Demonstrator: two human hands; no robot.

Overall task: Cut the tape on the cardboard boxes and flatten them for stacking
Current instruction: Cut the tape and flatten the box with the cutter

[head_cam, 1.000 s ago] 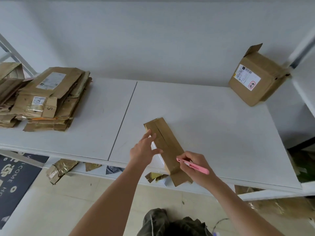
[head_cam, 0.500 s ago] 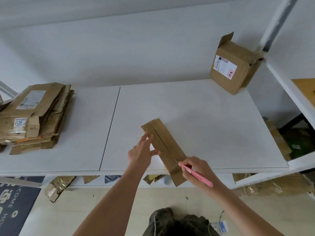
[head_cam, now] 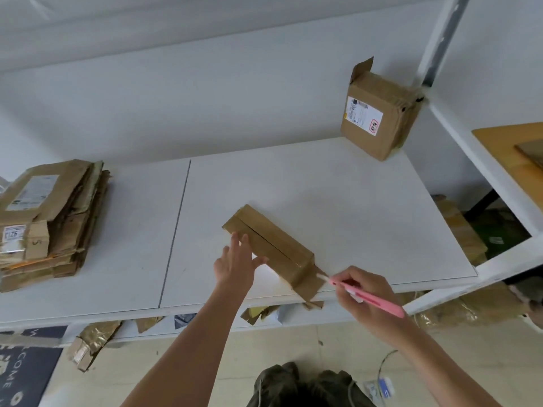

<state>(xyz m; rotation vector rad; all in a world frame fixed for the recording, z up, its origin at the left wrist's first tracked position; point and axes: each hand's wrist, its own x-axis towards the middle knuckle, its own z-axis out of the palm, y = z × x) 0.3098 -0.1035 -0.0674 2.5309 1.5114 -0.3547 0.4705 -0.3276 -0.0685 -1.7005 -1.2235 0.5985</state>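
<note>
Long narrow cardboard box (head_cam: 271, 245) lying flat near the front edge of the white table (head_cam: 338, 201), set diagonally, a dark slit running along its top face; near end hanging just over the table's front edge, with a tape-covered flap folded down there. Left hand (head_cam: 236, 264) resting against the box's left side, fingers straight and spread, thumb reaching toward the top face, nothing gripped. Right hand (head_cam: 363, 292) just right of the box's near end, fingers curled tight around a pink utility knife (head_cam: 365, 295); knife tip touching the box's near right corner at the flap. Stack of flattened boxes (head_cam: 50, 221) well left of the narrow box, at the table's left end, a white label on the top sheet. Upright labelled box (head_cam: 379, 116) well beyond the narrow box, at the table's far right corner against the wall, one top flap standing up. Cardboard scraps (head_cam: 94, 337) below the table's front edge on the floor; dark printed mat (head_cam: 17, 374) further left of the scraps.
</note>
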